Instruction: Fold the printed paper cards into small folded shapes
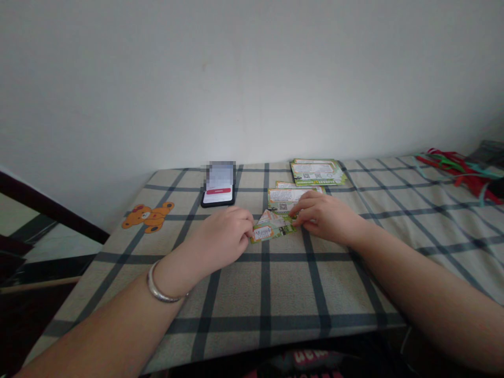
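A small green and white printed paper flyer (272, 227), partly folded, lies on the checked cloth (275, 283) between both hands. My left hand (224, 239), with a silver bangle on its wrist, is closed and pinches the flyer's left end. My right hand (325, 216) is closed too, its fingertips pinching the flyer's right end. Just behind them lies another flat flyer (289, 198).
A stack of the same flyers (317, 171) sits further back. A phone (219, 185) with a lit screen lies at back left, by an orange bear print (147, 216) on the cloth. Red and green cords (460, 168) lie at far right. A white wall stands behind.
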{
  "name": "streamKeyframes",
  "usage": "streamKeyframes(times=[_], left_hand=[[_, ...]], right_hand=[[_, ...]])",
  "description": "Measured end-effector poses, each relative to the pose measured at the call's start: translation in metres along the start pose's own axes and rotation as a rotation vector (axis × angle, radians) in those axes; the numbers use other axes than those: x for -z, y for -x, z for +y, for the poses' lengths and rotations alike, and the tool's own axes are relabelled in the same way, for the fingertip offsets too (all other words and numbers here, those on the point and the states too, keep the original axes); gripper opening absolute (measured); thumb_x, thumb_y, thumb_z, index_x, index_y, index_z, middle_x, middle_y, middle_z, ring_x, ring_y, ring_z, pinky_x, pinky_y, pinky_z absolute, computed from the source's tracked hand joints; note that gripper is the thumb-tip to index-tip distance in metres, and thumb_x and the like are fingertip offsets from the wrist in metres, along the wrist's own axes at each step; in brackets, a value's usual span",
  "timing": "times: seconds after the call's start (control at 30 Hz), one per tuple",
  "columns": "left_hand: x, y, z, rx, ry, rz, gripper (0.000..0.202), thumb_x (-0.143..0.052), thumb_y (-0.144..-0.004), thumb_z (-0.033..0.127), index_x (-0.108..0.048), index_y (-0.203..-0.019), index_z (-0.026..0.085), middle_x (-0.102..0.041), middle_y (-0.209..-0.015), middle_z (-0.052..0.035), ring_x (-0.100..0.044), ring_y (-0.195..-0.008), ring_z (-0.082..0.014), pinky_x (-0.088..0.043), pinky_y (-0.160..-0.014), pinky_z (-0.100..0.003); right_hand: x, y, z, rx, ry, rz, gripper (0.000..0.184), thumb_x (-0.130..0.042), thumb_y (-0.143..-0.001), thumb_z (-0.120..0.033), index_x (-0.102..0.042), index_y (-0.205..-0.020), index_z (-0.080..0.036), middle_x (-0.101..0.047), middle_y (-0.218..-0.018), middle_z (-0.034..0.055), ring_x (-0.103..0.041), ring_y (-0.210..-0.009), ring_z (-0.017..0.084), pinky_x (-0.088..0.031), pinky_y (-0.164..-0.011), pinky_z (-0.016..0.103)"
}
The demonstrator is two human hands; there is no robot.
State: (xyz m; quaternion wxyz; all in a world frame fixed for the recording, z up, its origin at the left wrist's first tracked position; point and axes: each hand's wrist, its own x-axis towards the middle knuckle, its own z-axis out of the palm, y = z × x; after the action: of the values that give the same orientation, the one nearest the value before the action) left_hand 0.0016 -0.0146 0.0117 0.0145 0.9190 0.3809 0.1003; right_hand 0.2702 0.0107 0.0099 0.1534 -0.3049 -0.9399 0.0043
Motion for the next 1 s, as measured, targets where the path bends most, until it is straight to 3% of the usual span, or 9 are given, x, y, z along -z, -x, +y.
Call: streamKeyframes(times=[0.3,0.47,0.6,1.0], left_hand=[[-0.005,-0.003,-0.001,0.053,0.065,0.078,0.017,-0.047,-0.082,0.01,-0.062,-0.077,0.017,-0.063,-0.087,-0.0042,-0.057,-0.088,-0.0195,-0.048,-0.08,-0.036],[-0.01,-0.005,-0.003,0.068,0.107,0.123,0.019,-0.048,-0.088,0.015,-0.06,-0.103,0.017,-0.062,-0.099,-0.0049,-0.056,-0.095,-0.0197,-0.047,-0.085,-0.037],[-0.017,-0.005,-0.002,0.072,0.036,0.148,0.037,-0.053,-0.09,0.025,-0.052,-0.125,0.015,-0.057,-0.117,-0.0094,-0.052,-0.109,-0.0233,-0.044,-0.096,-0.042],[-0.023,-0.004,0.002,0.014,0.009,0.125,0.047,-0.05,-0.093,0.031,-0.041,-0.137,0.017,-0.053,-0.132,-0.0093,-0.045,-0.122,-0.0235,-0.037,-0.105,-0.043]], right_hand=[[-0.005,-0.004,-0.004,-0.068,-0.059,0.087,0.025,-0.054,-0.075,-0.003,-0.071,-0.075,-0.021,-0.072,-0.098,0.0032,-0.061,-0.097,0.02,-0.047,-0.089,0.039],[-0.012,-0.006,0.001,-0.095,-0.073,0.133,0.022,-0.06,-0.081,-0.015,-0.069,-0.1,-0.019,-0.069,-0.108,0.0068,-0.06,-0.104,0.021,-0.046,-0.094,0.039],[-0.013,-0.005,0.003,-0.048,-0.046,0.112,0.026,-0.066,-0.081,-0.032,-0.07,-0.104,-0.02,-0.065,-0.119,0.0091,-0.056,-0.114,0.025,-0.043,-0.1,0.044],[-0.018,-0.009,-0.012,-0.01,-0.071,0.108,0.027,-0.064,-0.082,-0.022,-0.07,-0.109,-0.025,-0.062,-0.124,0.0085,-0.051,-0.118,0.025,-0.043,-0.101,0.047]])
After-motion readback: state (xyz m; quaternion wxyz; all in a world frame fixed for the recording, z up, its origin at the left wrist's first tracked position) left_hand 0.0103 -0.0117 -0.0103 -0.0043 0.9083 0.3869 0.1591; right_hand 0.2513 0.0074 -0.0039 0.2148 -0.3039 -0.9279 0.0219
